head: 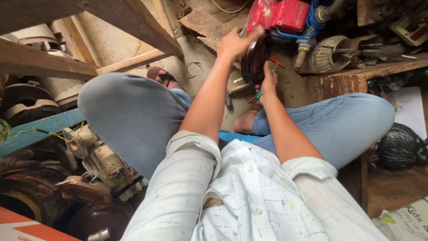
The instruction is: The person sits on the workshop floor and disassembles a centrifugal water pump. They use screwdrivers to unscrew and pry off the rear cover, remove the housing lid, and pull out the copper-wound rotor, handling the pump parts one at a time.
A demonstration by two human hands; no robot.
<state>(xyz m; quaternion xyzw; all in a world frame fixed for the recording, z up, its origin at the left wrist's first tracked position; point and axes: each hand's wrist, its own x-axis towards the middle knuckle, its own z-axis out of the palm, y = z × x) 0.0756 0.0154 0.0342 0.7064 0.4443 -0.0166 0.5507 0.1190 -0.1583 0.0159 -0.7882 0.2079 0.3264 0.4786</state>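
Down between the seated person's knees, in a cramped workshop corner, a white patterned shirt with rolled sleeves (249, 196) is filling the near view, and both forearms are stretching out over grey-blue trousers (133, 116) toward the dusty floor (200, 53). A sandalled foot (160, 76) is resting beside the left knee.

Farther out, the left hand (234, 43) is gripping the top rim of a dark maroon round disc-shaped housing (255, 60), its fingers clenched over the upper edge, holding the part upright on its rim, just above the floor. The right hand (269, 82) is pressing against the lower side of the same disc, fingers curled around a small green-handled tool (258, 95); how the tool is meeting the part I cannot tell.

I judge the step in hand to be work on the housing's lower edge, steadied from above. The next move seems to call for the left hand keeping the disc from rolling while the right finds its seat with care.

Beyond the hands, a red boxy machine with blue wires (285, 15) is lying beside a grey ribbed metal motor casing (327, 54), and a worn wooden beam (133, 24) is crossing overhead on the left.
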